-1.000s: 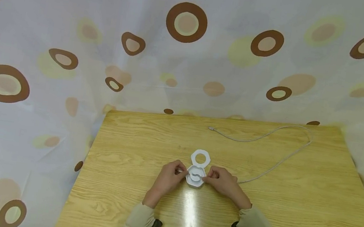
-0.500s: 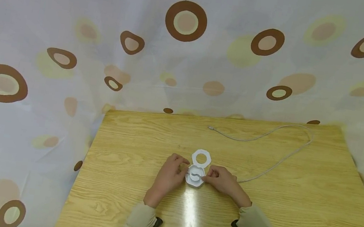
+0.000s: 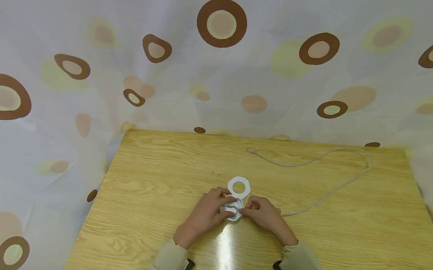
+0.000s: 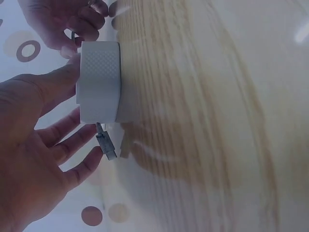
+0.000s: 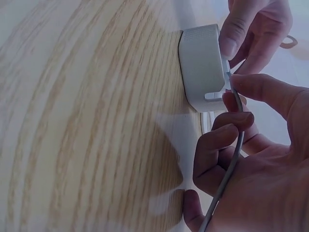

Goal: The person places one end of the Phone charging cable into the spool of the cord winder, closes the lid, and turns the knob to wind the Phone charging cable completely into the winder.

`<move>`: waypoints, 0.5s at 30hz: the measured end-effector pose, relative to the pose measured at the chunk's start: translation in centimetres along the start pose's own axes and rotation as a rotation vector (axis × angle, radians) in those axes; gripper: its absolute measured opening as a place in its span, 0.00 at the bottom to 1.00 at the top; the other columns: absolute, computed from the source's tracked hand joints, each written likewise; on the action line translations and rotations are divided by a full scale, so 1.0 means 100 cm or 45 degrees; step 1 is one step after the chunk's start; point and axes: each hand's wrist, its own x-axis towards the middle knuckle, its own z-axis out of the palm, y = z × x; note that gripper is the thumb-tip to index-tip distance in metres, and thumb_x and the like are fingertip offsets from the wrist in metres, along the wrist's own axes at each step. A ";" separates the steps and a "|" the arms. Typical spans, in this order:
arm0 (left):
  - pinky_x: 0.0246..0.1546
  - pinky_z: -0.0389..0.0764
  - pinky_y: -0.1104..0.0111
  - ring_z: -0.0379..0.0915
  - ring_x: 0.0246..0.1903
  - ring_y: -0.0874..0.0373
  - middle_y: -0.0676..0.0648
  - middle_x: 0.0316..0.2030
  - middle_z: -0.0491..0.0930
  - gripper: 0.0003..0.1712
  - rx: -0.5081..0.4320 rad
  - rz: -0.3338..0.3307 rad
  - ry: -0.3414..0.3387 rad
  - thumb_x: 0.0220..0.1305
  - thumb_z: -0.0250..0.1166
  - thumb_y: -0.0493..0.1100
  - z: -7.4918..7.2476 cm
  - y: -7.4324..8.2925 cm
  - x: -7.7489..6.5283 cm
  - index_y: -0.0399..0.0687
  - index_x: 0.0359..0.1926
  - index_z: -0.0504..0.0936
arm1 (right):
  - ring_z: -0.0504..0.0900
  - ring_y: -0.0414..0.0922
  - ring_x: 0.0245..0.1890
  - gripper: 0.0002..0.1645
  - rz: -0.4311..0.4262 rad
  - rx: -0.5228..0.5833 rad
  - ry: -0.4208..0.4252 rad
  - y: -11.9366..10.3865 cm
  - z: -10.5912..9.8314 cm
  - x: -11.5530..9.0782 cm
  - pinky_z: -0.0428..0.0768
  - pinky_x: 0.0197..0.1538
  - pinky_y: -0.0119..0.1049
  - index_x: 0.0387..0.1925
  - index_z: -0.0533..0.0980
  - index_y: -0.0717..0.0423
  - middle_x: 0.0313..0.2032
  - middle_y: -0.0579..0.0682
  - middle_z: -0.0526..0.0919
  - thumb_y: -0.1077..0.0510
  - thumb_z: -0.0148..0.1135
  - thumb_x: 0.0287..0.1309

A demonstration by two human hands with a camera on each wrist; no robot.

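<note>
A white hexagonal cable case (image 4: pixel 100 82) stands on the table, its lid (image 3: pixel 230 186) folded back with a round hole in it. My left hand (image 3: pixel 206 212) reaches over the case from the left, forefinger toward the far side and thumb toward the near side. In the right wrist view that thumb touches the top of the case. A grey cable (image 5: pixel 236 154) crosses the case in a wavy line. Its metal-tipped plug (image 4: pixel 107 146) sticks out on the left, beside my left fingers. My right hand (image 3: pixel 266 215) pinches the cable at the case's right edge.
The cable runs on from my right hand across the wooden table (image 3: pixel 165 169), bends at the far right and ends in another plug (image 3: pixel 250 151) near the back edge. A patterned curtain (image 3: pixel 182 83) hangs behind and beside the table.
My left hand has let go of the cable at the case's left edge and moved right over the case, thumb and forefinger now spread across it. My right hand stays almost still.
</note>
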 end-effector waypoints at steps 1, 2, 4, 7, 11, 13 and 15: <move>0.46 0.76 0.57 0.75 0.50 0.55 0.47 0.58 0.76 0.23 0.002 -0.004 0.005 0.60 0.69 0.52 0.000 0.000 0.000 0.53 0.55 0.83 | 0.67 0.41 0.23 0.15 -0.001 0.008 -0.003 -0.001 0.000 0.000 0.61 0.46 0.57 0.22 0.75 0.51 0.16 0.41 0.68 0.49 0.66 0.57; 0.45 0.76 0.58 0.75 0.50 0.55 0.47 0.57 0.76 0.22 0.011 -0.004 0.013 0.60 0.69 0.53 0.002 -0.001 -0.001 0.54 0.55 0.83 | 0.67 0.41 0.23 0.15 -0.002 0.012 -0.006 -0.002 0.000 0.000 0.60 0.47 0.58 0.22 0.74 0.51 0.16 0.40 0.67 0.49 0.66 0.57; 0.45 0.76 0.59 0.75 0.50 0.57 0.48 0.57 0.77 0.22 0.031 -0.006 0.027 0.60 0.68 0.53 0.004 -0.003 -0.001 0.55 0.55 0.83 | 0.66 0.41 0.22 0.15 -0.010 0.019 -0.016 -0.003 -0.001 0.000 0.60 0.48 0.61 0.22 0.74 0.52 0.15 0.40 0.66 0.49 0.65 0.58; 0.45 0.77 0.60 0.75 0.50 0.57 0.49 0.57 0.77 0.22 0.063 -0.010 0.046 0.60 0.68 0.54 0.007 -0.003 -0.002 0.56 0.54 0.84 | 0.65 0.41 0.22 0.15 -0.029 0.051 -0.043 -0.005 -0.001 -0.001 0.58 0.50 0.67 0.22 0.74 0.54 0.15 0.41 0.65 0.51 0.65 0.58; 0.46 0.77 0.60 0.75 0.50 0.57 0.50 0.57 0.77 0.22 0.080 -0.022 0.068 0.59 0.69 0.55 0.009 -0.002 -0.003 0.56 0.54 0.84 | 0.65 0.41 0.22 0.15 -0.045 0.057 -0.078 -0.006 -0.003 -0.001 0.56 0.51 0.71 0.22 0.75 0.55 0.15 0.41 0.64 0.52 0.65 0.59; 0.47 0.77 0.59 0.75 0.51 0.57 0.50 0.57 0.77 0.22 0.074 -0.033 0.074 0.59 0.69 0.54 0.009 -0.002 -0.003 0.56 0.54 0.84 | 0.65 0.41 0.22 0.15 -0.049 0.042 -0.091 -0.006 -0.004 0.000 0.57 0.50 0.72 0.22 0.75 0.55 0.15 0.40 0.64 0.52 0.65 0.59; 0.48 0.77 0.59 0.75 0.52 0.57 0.51 0.58 0.78 0.22 0.070 -0.038 0.080 0.59 0.69 0.54 0.010 -0.002 -0.003 0.56 0.54 0.84 | 0.65 0.41 0.23 0.15 -0.051 0.027 -0.102 -0.006 -0.005 0.000 0.58 0.50 0.71 0.22 0.75 0.55 0.15 0.40 0.64 0.52 0.66 0.58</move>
